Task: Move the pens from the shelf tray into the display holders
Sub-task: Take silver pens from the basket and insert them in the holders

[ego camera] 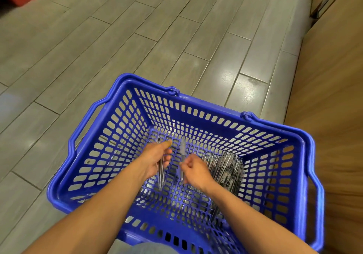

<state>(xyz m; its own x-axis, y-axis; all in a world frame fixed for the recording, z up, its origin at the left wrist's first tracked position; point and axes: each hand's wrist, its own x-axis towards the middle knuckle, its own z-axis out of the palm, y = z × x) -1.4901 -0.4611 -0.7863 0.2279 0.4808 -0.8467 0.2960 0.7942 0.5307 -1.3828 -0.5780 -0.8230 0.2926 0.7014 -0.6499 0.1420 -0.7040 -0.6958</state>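
A blue plastic basket (pixel 196 114) was set on the tiled floor (pixel 98 47) beside a wooden fixture (pixel 334 96), probably so that both hands could be worked inside it from above. A heap of pens (pixel 225 167) was piled at the right of the basket's bottom, within easy reach of the right hand (pixel 194 172). A small bundle of clear pens (pixel 161 173) was held in the left hand (pixel 155 161), the fingers curled round the barrels and the thumb stretched forward over them, apparently so that collected pens could be kept together. A single pen (pixel 182 155), blurred, was pinched in the right hand's grip and pointed away from the body, seemingly on its way towards the bundle. Both forearms were reached down into the basket, wrists close together. No display holders or shelf tray were seen.
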